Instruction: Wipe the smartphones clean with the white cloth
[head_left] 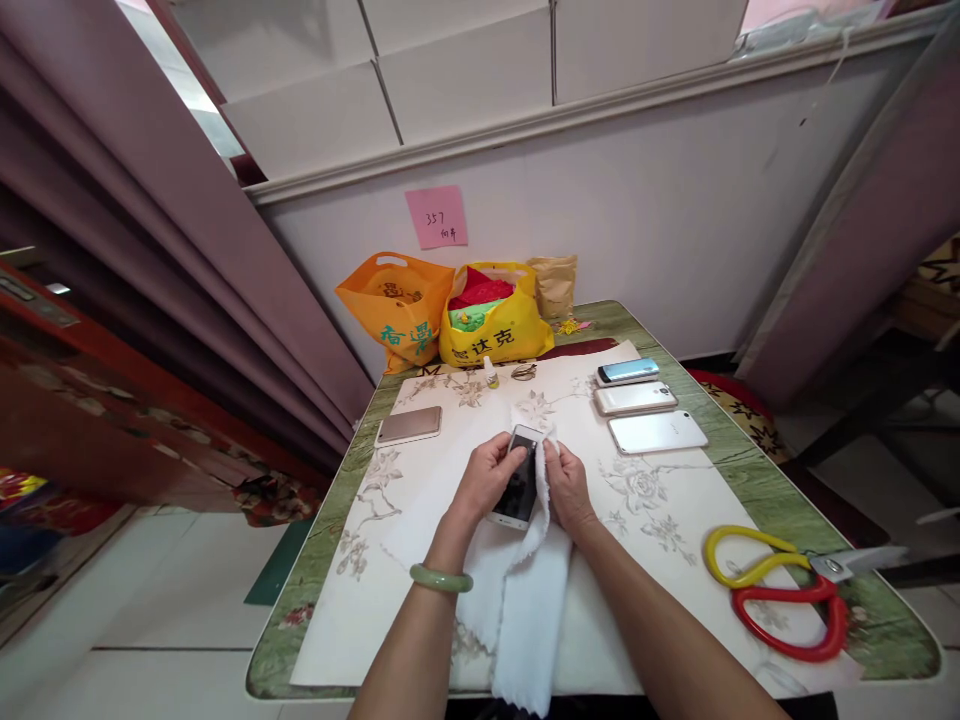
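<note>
A white-framed smartphone (516,492) with a dark screen is held above the middle of the table, tilted toward me. My left hand (487,475) grips its left side, the thumb lying on the screen. A pale cloth (531,610) with a scalloped edge hangs down from the phone and runs under it. My right hand (568,485) pinches this cloth against the phone's right edge, fingers closed. Part of the phone's right side is hidden by the cloth. Just beyond stands a small bottle (491,374) with a white cap.
Three phones, including a white phone (658,432), lie at the right; a gold phone (409,425) lies left. Large scissors (796,590) with yellow and red handles rest near the right corner. An orange bag (409,320), a yellow bag (499,335) and a brown paper bag (555,285) stand against the wall.
</note>
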